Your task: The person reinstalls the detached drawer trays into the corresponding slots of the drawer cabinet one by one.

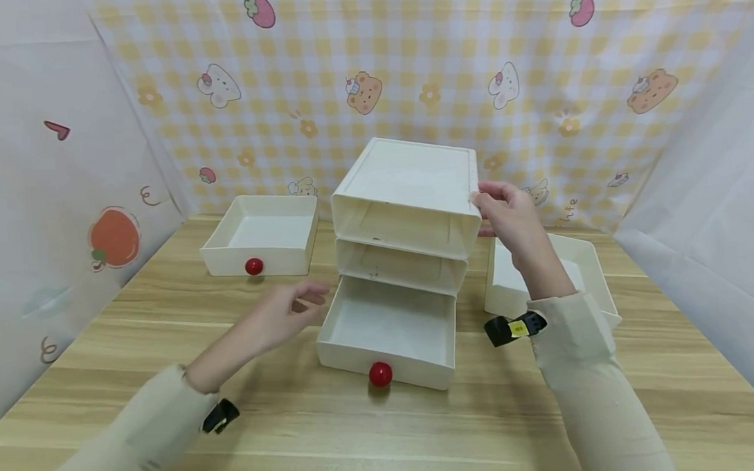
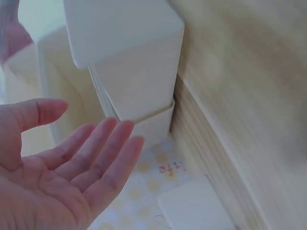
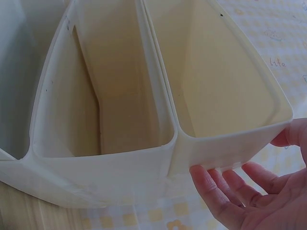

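Note:
A white three-tier drawer cabinet (image 1: 406,175) stands mid-table with its two upper bays facing forward, their inner walls visible. Its lowest drawer (image 1: 386,325), with a red knob (image 1: 380,375), sticks out at the front. My right hand (image 1: 505,207) is at the right side of the top tier. In the right wrist view its fingertips (image 3: 199,175) touch the side wall, the thumb by the upper edge. My left hand (image 1: 286,313) hovers just left of the lowest drawer, apart from it. The left wrist view shows its palm and relaxed fingers (image 2: 103,148), holding nothing.
A loose white drawer (image 1: 259,264) with a red knob rests on the wooden table (image 1: 235,462) at back left. Another white drawer (image 1: 593,283) lies at right, partly behind my right forearm. A checked cloth (image 1: 408,68) hangs at the back, with pale cloth on both sides.

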### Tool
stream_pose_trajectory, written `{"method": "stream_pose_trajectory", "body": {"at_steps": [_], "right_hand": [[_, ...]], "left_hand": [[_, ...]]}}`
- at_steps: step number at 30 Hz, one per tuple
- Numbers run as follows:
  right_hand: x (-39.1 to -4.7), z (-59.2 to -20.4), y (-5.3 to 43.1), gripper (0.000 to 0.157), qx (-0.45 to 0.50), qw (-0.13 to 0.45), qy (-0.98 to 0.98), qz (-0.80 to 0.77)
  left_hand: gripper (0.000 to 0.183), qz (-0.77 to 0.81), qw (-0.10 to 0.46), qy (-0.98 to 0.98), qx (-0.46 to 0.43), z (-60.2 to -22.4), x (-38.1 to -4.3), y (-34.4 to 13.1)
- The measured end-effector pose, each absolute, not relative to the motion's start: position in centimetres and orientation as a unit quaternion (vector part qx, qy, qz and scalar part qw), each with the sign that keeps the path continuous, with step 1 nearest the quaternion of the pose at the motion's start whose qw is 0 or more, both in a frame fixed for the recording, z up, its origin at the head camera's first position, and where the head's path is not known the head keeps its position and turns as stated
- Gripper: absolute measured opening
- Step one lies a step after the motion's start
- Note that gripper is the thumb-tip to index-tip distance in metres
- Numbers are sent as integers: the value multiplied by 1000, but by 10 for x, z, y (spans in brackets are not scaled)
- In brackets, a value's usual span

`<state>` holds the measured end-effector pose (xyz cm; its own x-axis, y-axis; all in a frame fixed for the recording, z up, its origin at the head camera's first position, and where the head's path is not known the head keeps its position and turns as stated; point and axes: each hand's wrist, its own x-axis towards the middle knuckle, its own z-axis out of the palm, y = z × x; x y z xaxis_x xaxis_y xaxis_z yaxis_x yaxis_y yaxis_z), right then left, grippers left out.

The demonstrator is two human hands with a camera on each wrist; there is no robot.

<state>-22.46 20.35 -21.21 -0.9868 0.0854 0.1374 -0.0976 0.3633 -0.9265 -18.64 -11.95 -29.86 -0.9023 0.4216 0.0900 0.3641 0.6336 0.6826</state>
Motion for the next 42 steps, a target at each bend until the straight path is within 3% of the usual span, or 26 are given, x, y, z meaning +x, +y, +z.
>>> {"method": "stream_pose_trajectory", "body": {"at_steps": [10,18,23,32,42], "right_hand": [[-223,-212,204,54,1,81,-822,564],[-224,-212,203,54,3,80,-821,566],[-225,-213,204,54,2,82,-821,565],[-226,-213,204,54,5,82,-818,569],[-226,-213,204,54,3,81,-819,569]], "left_hand": [[44,186,-111,940,262,-312,-121,-113],[47,57,-199,916,344,-331,-92,-104],[49,30,-192,903,384,-343,-84,-97],[53,44,-69,931,355,-346,-79,-90],[54,42,-97,928,357,-350,-80,-86]]}}
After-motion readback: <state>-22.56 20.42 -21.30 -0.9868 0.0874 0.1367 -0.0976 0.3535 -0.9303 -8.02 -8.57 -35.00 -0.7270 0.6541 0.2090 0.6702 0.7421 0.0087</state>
